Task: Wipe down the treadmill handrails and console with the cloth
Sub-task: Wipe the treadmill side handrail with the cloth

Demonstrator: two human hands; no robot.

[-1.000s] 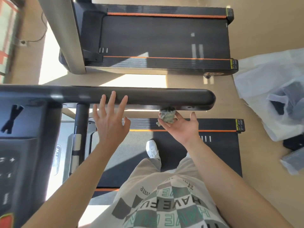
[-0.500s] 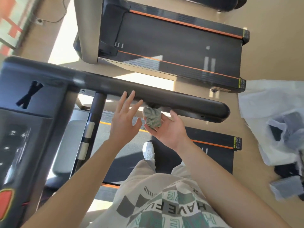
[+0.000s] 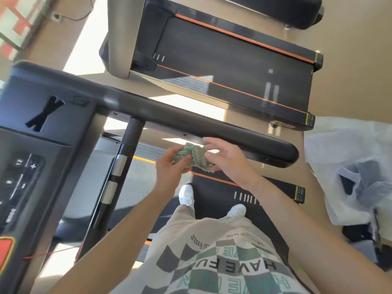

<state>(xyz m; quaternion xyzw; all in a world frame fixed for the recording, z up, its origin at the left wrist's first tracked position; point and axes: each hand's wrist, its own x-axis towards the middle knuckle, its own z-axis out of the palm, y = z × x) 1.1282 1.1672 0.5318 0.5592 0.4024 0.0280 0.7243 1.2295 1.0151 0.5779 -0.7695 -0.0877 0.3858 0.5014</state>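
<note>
A crumpled green cloth (image 3: 192,157) sits between both hands, just below the black handrail (image 3: 212,128) that runs from the console toward the right. My left hand (image 3: 170,164) pinches the cloth's left side. My right hand (image 3: 226,159) holds its right side, with the upper fingers spread close to the rail. The cloth is off the rail. The dark console (image 3: 27,145) with its buttons fills the left edge.
A black upright post (image 3: 114,177) drops from the rail beside the console. I stand on the treadmill belt (image 3: 265,211). A second treadmill (image 3: 233,60) lies beyond the rail. White plastic bags (image 3: 350,166) lie on the floor at right.
My left hand moved right and took hold of the cloth, which my right hand held alone before. The cloth came down off the rail's underside. The view tilted.
</note>
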